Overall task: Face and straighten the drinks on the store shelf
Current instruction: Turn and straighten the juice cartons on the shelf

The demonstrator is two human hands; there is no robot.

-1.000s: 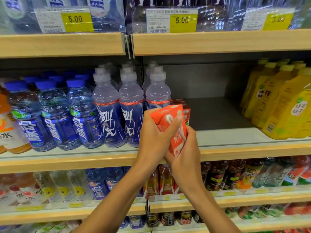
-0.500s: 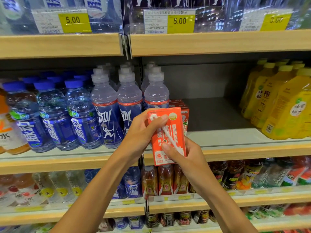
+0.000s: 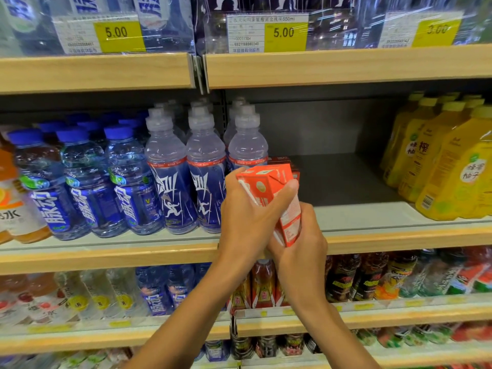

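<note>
While both hands clasp it, the orange drink carton [image 3: 269, 187] is held off the shelf and tilted, its top leaning leftward. The left hand [image 3: 247, 217] wraps the carton's upper half, fingers curled across its front face and over the white straw [image 3: 246, 190] fixed there. The right hand [image 3: 298, 243] cups the lower end from beneath, fingers curled round the base. The carton hangs before the wooden front edge [image 3: 386, 238] of the middle shelf [image 3: 372, 214].

Just behind the hands, red cartons [image 3: 286, 162] stand on that shelf, mostly hidden by the held carton. Immediately left of the left hand stand clear sports-cap bottles [image 3: 170, 187] with blue labels, in rows running back. Further left are blue-capped bottles [image 3: 82, 182], and beyond them an orange-labelled bottle [image 3: 10, 198] at the frame's margin. Right of the hands the shelf surface lies bare as far as a group of yellow bottles [image 3: 452, 166], well apart from the carton.

Above the hands, yellow price tags [image 3: 285, 33] front the upper shelf. Below the wrists, a lower shelf carries mixed small bottles [image 3: 346, 278], blurred.
</note>
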